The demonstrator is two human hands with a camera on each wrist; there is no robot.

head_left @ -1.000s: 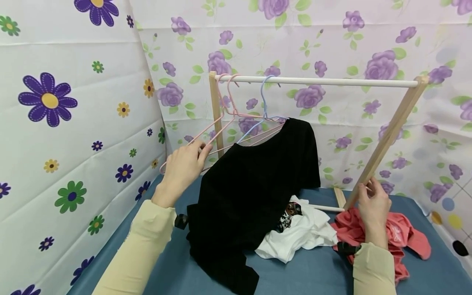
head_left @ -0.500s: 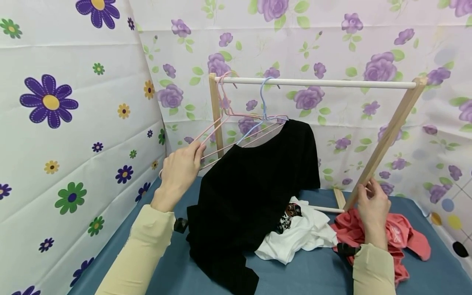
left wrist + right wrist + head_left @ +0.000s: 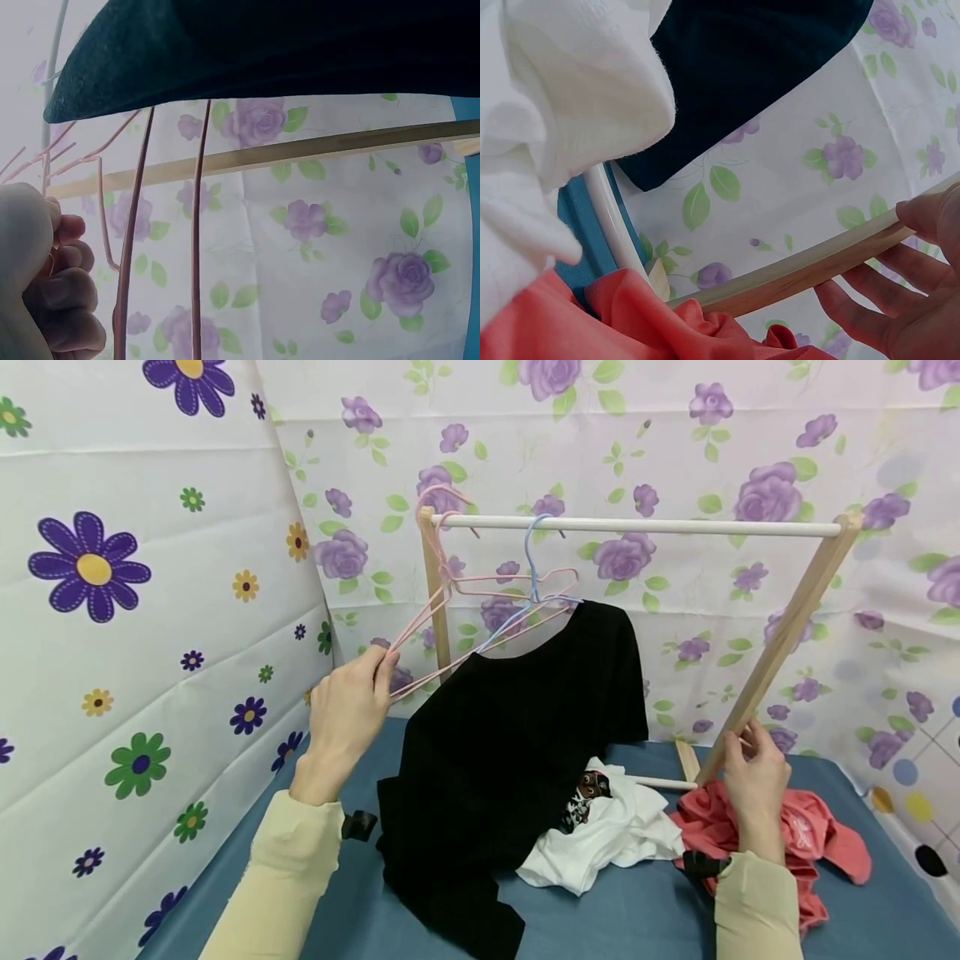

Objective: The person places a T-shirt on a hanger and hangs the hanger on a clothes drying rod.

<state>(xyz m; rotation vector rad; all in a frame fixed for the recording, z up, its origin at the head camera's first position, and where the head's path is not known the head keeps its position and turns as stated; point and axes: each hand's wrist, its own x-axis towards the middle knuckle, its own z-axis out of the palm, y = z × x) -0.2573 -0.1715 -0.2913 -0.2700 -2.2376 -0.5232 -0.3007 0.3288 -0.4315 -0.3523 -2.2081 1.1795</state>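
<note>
My left hand (image 3: 341,718) grips two pink hangers (image 3: 415,625) by their near ends, at the left of the clothes rack. One pink hook stands above the rack's white rod (image 3: 675,527); the other is level with it, and whether it touches is unclear. In the left wrist view the curled fingers (image 3: 67,292) show beside the pink wires. From the rod hangs a blue hanger (image 3: 532,560) bearing a black T-shirt (image 3: 510,735), whose lower part lies on the table. My right hand (image 3: 757,777) holds the rack's right wooden post (image 3: 787,631) between thumb and fingers.
On the blue table cover (image 3: 600,927) lie a crumpled white shirt (image 3: 607,843) and a coral-red garment (image 3: 806,827), below the rack's right side. A lower white bar (image 3: 660,782) shows behind them. Floral cloth walls (image 3: 675,435) stand close behind and to the left.
My left hand has drawn the pink hangers left and towards me. One pink hook has risen above the rod, and the hangers have come closer together. My right hand stays on the post.
</note>
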